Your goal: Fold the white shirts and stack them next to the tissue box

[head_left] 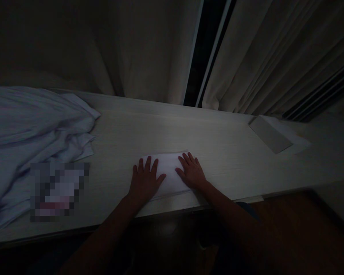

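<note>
Left hand (145, 179) and right hand (191, 172) lay flat, fingers spread, on folded cloth (169, 170) on worktop (218, 152) | gripping nothing | cloth looked soft, light; best held by its edges

folded cloth (169, 172) under fingers (145, 165): white | counter (218, 137): pale wood grain | linen heap (31, 130) left of fingers: white-bluish | curtains (149, 49) beyond: beige | card (270, 133): grey

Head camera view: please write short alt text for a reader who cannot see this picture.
In dim light, a left hand and a right hand press flat on a folded white cloth on a pale wooden table. A heap of white fabric lies left, curtains hang behind.
</note>
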`<state>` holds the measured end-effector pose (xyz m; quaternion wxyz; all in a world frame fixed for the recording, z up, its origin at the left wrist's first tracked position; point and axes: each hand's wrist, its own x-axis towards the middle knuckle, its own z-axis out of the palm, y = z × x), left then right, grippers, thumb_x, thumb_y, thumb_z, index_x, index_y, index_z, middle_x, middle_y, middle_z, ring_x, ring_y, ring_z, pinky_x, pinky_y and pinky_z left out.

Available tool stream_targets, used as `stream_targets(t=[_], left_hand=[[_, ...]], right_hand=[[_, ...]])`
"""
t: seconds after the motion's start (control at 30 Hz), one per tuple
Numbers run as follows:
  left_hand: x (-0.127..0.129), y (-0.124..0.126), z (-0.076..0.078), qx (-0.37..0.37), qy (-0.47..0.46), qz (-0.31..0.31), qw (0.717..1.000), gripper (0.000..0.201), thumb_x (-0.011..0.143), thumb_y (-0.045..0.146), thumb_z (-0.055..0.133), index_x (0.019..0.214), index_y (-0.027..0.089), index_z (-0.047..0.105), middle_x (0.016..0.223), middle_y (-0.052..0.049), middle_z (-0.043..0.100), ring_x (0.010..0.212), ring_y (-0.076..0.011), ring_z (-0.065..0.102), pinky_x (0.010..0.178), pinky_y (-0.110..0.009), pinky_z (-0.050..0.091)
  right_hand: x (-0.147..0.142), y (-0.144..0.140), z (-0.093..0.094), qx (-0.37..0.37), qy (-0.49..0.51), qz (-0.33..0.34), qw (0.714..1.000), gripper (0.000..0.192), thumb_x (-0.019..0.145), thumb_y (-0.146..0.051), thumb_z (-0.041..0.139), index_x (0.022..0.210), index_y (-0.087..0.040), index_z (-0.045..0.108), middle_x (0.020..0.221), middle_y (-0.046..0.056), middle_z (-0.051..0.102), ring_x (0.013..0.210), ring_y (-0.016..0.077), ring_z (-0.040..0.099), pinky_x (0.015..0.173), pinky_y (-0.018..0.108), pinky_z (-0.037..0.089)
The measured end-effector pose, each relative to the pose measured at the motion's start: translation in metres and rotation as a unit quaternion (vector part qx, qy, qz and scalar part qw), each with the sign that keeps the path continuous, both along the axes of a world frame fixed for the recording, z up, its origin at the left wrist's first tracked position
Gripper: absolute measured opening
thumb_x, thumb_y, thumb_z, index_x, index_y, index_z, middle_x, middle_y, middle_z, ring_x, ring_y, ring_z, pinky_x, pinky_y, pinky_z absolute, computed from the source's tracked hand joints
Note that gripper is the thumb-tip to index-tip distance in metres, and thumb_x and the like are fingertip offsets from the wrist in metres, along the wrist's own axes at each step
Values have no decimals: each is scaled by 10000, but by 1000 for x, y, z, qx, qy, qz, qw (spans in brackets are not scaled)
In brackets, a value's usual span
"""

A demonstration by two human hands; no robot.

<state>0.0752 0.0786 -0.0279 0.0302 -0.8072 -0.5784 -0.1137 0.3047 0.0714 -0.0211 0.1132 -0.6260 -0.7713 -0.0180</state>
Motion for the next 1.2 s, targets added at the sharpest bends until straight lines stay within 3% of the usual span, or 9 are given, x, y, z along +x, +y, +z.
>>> stream_targets(t=[0.47, 0.9, 1.2], left_hand=[[-2, -4, -2, -8, -7, 9, 1000, 763, 906, 635, 310, 1513, 173, 276, 1585, -190, 209, 1434, -436, 193, 1120, -558, 206], [2, -9, -5, 37, -24, 14, 999, 726, 925, 592, 305, 1498, 147, 306, 1579, -204, 216, 1440, -429, 184, 1135, -552, 185], [5, -11, -6, 15, -42, 21, 999, 726, 922, 594, 300, 1512, 172, 271, 1598, -161, 187, 1444, -426, 164, 1131, -564, 185]], right_hand=[[0, 1, -3, 6, -9, -1, 1000, 621, 973, -622, 249, 1483, -278, 333, 1579, 18, 263, 1479, 259, 109, 1169, 521, 204], [-2, -1, 2, -3, -4, -3, 1000, 629, 971, -618, 259, 1483, -263, 348, 1580, 36, 261, 1480, 260, 104, 1168, 536, 177], [-2, -1, 1, -5, -21, -10, 1000, 618, 975, -611, 244, 1490, -278, 317, 1585, 15, 243, 1481, 259, 92, 1177, 536, 163]])
